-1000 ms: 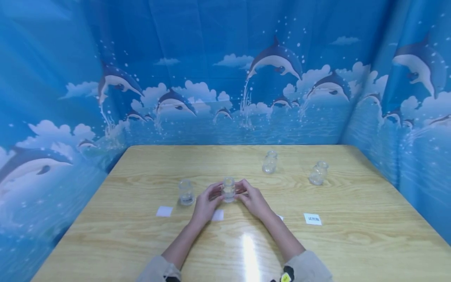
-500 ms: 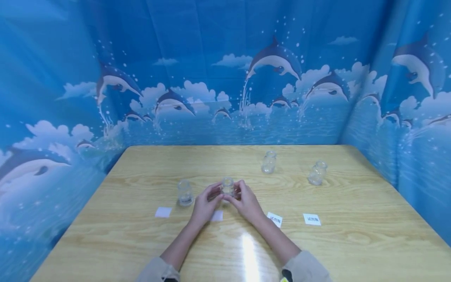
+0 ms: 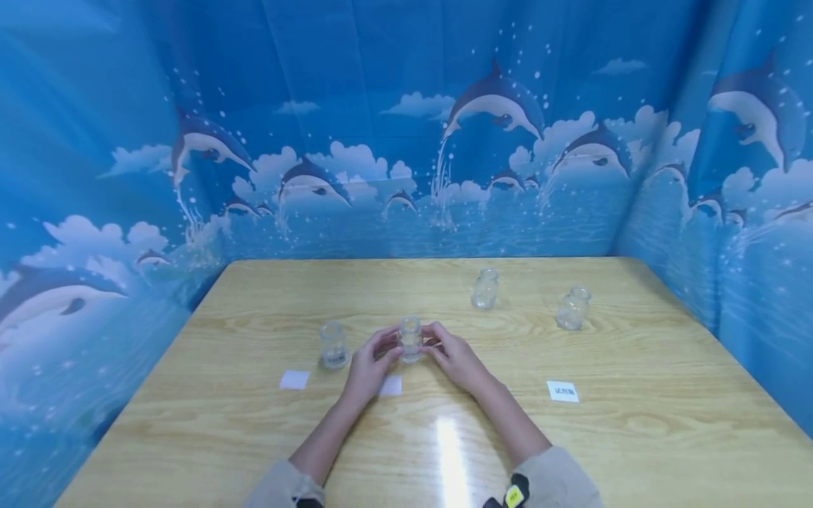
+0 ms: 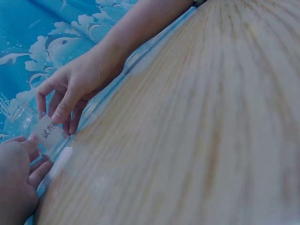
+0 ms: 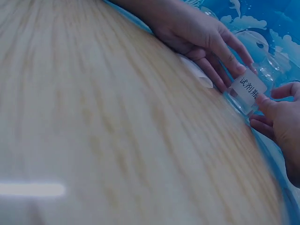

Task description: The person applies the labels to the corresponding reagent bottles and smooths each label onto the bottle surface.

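A small clear glass bottle (image 3: 411,341) stands upright near the middle of the wooden table, between both hands. My left hand (image 3: 368,368) grips its left side, thumb in front and fingers curled round the back. From the right, my right hand (image 3: 459,361) holds it the same way. A white paper label (image 5: 248,87) with handwritten characters lies against the bottle's front, facing me. Both thumbs press at the label's edges, as the right wrist view shows. The left wrist view has the same label (image 4: 48,131) between the two hands.
Another glass bottle (image 3: 334,347) with a label low on it stands to the left. Two more bottles, one at the back (image 3: 485,291) and one at the right (image 3: 574,309), stand beyond. Paper slips lie at left (image 3: 295,379), beside my left wrist (image 3: 391,385) and at right (image 3: 562,391).
My right thumb crossed the bottle's front half a second ago and is now back at its right side. The right forearm swung outward, hiding a written slip. The bottle stays in place.
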A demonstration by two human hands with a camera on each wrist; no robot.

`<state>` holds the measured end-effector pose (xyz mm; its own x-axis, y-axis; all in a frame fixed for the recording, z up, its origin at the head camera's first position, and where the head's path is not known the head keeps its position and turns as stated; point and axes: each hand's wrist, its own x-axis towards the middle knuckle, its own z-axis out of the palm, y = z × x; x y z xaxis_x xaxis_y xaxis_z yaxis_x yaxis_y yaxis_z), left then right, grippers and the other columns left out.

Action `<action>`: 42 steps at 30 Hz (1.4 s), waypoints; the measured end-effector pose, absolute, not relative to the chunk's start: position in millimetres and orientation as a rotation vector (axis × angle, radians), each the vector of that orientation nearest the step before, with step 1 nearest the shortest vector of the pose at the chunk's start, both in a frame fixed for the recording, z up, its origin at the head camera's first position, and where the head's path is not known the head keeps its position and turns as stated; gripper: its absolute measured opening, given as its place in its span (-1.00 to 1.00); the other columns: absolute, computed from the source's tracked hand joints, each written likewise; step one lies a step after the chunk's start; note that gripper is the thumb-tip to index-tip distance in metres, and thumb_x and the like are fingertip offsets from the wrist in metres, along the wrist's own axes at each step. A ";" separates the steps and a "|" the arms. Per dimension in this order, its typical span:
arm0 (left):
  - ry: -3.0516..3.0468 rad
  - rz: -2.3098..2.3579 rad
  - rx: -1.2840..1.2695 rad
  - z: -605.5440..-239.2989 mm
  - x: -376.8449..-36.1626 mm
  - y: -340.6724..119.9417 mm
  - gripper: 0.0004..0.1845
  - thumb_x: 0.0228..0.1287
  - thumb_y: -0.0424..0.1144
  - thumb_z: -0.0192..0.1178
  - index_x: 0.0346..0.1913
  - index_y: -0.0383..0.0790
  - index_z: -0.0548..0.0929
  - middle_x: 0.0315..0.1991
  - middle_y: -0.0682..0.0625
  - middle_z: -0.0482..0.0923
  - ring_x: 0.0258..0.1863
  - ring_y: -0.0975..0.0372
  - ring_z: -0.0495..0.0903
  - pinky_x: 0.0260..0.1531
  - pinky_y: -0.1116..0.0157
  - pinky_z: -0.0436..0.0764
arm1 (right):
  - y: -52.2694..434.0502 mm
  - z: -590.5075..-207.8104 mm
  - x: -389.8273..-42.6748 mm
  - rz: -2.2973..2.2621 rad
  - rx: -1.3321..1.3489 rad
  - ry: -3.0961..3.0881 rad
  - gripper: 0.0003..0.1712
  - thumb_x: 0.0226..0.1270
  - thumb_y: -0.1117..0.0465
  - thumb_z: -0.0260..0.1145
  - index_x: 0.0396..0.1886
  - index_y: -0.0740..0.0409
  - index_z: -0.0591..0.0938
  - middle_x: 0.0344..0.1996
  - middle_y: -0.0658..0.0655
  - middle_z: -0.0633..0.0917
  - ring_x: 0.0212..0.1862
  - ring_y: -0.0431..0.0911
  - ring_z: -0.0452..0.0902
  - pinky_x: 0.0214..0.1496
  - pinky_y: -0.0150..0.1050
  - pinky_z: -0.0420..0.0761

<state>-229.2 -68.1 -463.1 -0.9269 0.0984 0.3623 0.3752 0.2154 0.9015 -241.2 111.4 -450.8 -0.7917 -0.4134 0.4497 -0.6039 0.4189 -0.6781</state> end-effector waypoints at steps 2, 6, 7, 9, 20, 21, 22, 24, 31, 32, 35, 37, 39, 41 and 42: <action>-2.261 -1.782 -0.447 -463.1 -229.4 -68.2 -0.60 -0.05 -0.35 0.15 -0.05 -0.07 0.42 -0.16 -0.05 0.46 -0.21 0.25 0.45 -0.18 0.39 0.39 | 111.0 -451.7 -242.1 1.267 0.911 -2.451 -0.64 0.04 0.31 0.15 -0.11 0.06 0.35 -0.17 0.05 0.51 -0.27 -0.20 0.46 -0.26 -0.47 0.44; -2.269 -1.774 -0.431 -462.8 -229.2 -67.5 -0.58 -0.06 -0.39 0.15 -0.05 -0.07 0.42 -0.17 -0.03 0.47 -0.22 0.27 0.45 -0.18 0.38 0.39 | 110.7 -453.2 -242.9 1.215 0.921 -2.444 -0.59 0.01 0.34 0.17 -0.10 0.07 0.33 -0.17 0.04 0.51 -0.29 -0.20 0.46 -0.27 -0.49 0.43; -2.271 -1.770 -0.427 -462.9 -229.2 -67.2 -0.58 -0.07 -0.39 0.15 -0.06 -0.07 0.42 -0.18 -0.03 0.47 -0.22 0.27 0.45 -0.18 0.38 0.39 | 110.7 -453.4 -242.9 1.213 0.919 -2.445 -0.59 0.01 0.35 0.17 -0.09 0.08 0.33 -0.18 0.04 0.51 -0.29 -0.21 0.47 -0.27 -0.49 0.43; -2.277 -1.759 -0.425 -462.9 -229.1 -66.7 -0.57 -0.07 -0.41 0.15 -0.05 -0.08 0.42 -0.18 -0.04 0.47 -0.22 0.26 0.46 -0.19 0.37 0.40 | 111.1 -453.8 -242.3 1.214 0.917 -2.448 -0.59 0.01 0.34 0.17 -0.10 0.09 0.33 -0.18 0.05 0.51 -0.29 -0.19 0.47 -0.27 -0.49 0.43; -2.298 -1.709 -0.470 -464.2 -229.5 -65.8 -0.50 -0.13 -0.49 0.16 -0.03 -0.07 0.40 -0.16 -0.04 0.46 -0.20 0.25 0.45 -0.18 0.37 0.39 | 112.4 -453.9 -240.3 1.238 0.882 -2.462 -0.61 -0.01 0.31 0.19 -0.13 0.10 0.35 -0.21 0.04 0.51 -0.31 -0.22 0.47 -0.30 -0.49 0.44; -2.291 -1.714 -0.478 -464.3 -229.6 -66.2 -0.50 -0.13 -0.49 0.16 -0.03 -0.09 0.40 -0.17 -0.05 0.46 -0.21 0.24 0.45 -0.18 0.36 0.40 | 112.2 -453.9 -240.4 1.247 0.877 -2.463 -0.61 -0.01 0.31 0.20 -0.13 0.10 0.35 -0.21 0.03 0.52 -0.31 -0.23 0.47 -0.30 -0.50 0.44; -2.285 -1.716 -0.483 -464.2 -229.3 -66.6 -0.50 -0.13 -0.49 0.16 -0.03 -0.10 0.40 -0.17 -0.06 0.47 -0.21 0.23 0.45 -0.18 0.35 0.40 | 112.1 -453.9 -240.6 1.247 0.878 -2.464 -0.61 -0.01 0.31 0.20 -0.13 0.10 0.35 -0.21 0.03 0.52 -0.31 -0.23 0.47 -0.30 -0.50 0.44; -2.271 -1.725 -0.499 -464.0 -228.9 -67.4 -0.52 -0.12 -0.48 0.16 -0.03 -0.13 0.40 -0.17 -0.09 0.46 -0.21 0.20 0.46 -0.18 0.33 0.40 | 111.7 -453.9 -240.7 1.255 0.883 -2.464 -0.62 -0.01 0.30 0.19 -0.13 0.10 0.35 -0.21 0.04 0.52 -0.31 -0.23 0.47 -0.30 -0.50 0.44; -2.284 -1.735 -0.478 -463.6 -228.8 -68.5 -0.57 -0.06 -0.38 0.15 -0.03 -0.11 0.41 -0.16 -0.07 0.46 -0.19 0.21 0.45 -0.16 0.32 0.38 | 112.2 -454.3 -241.0 1.286 0.890 -2.444 -0.71 0.07 0.29 0.14 -0.16 0.10 0.37 -0.21 0.04 0.52 -0.31 -0.24 0.46 -0.29 -0.47 0.45; -2.289 -1.734 -0.468 -463.8 -228.7 -68.4 -0.57 -0.05 -0.37 0.15 -0.03 -0.09 0.41 -0.16 -0.06 0.46 -0.19 0.22 0.45 -0.15 0.33 0.38 | 112.0 -454.1 -240.6 1.297 0.885 -2.446 -0.71 0.08 0.29 0.13 -0.16 0.11 0.37 -0.21 0.04 0.52 -0.31 -0.23 0.46 -0.29 -0.47 0.45; -2.297 -1.739 -0.444 -464.3 -228.5 -67.9 -0.58 -0.03 -0.36 0.13 -0.03 -0.05 0.41 -0.15 -0.02 0.46 -0.18 0.25 0.44 -0.14 0.34 0.36 | 111.0 -453.2 -239.2 1.340 0.860 -2.467 -0.71 0.08 0.30 0.13 -0.16 0.11 0.36 -0.19 0.06 0.51 -0.30 -0.22 0.46 -0.28 -0.46 0.45; -2.301 -1.738 -0.439 -464.3 -228.0 -67.4 -0.58 -0.02 -0.37 0.12 -0.02 -0.03 0.40 -0.14 0.00 0.45 -0.18 0.27 0.43 -0.14 0.35 0.36 | 110.2 -452.6 -238.1 1.371 0.833 -2.482 -0.69 0.06 0.32 0.14 -0.15 0.10 0.36 -0.18 0.07 0.50 -0.30 -0.21 0.46 -0.28 -0.46 0.45; -2.292 -1.741 -0.447 -463.9 -227.5 -66.8 -0.56 -0.02 -0.39 0.11 -0.01 -0.05 0.39 -0.14 -0.02 0.45 -0.17 0.25 0.43 -0.14 0.35 0.36 | 109.6 -451.8 -236.7 1.391 0.808 -2.487 -0.67 0.05 0.34 0.14 -0.14 0.11 0.35 -0.18 0.08 0.49 -0.30 -0.19 0.46 -0.27 -0.45 0.44; -2.276 -1.757 -0.456 -462.9 -226.7 -66.1 -0.54 -0.02 -0.43 0.10 0.02 -0.11 0.36 -0.14 -0.06 0.45 -0.17 0.20 0.43 -0.16 0.35 0.38 | 108.8 -449.6 -234.7 1.405 0.790 -2.483 -0.66 0.05 0.37 0.14 -0.13 0.15 0.35 -0.18 0.09 0.49 -0.29 -0.17 0.46 -0.26 -0.44 0.45; -2.271 -1.768 -0.455 -462.4 -226.3 -65.8 -0.53 -0.03 -0.44 0.10 0.02 -0.14 0.35 -0.14 -0.09 0.44 -0.17 0.18 0.43 -0.17 0.36 0.39 | 108.0 -446.6 -232.4 1.432 0.776 -2.472 -0.66 0.04 0.39 0.13 -0.12 0.19 0.35 -0.19 0.12 0.49 -0.29 -0.13 0.47 -0.26 -0.40 0.45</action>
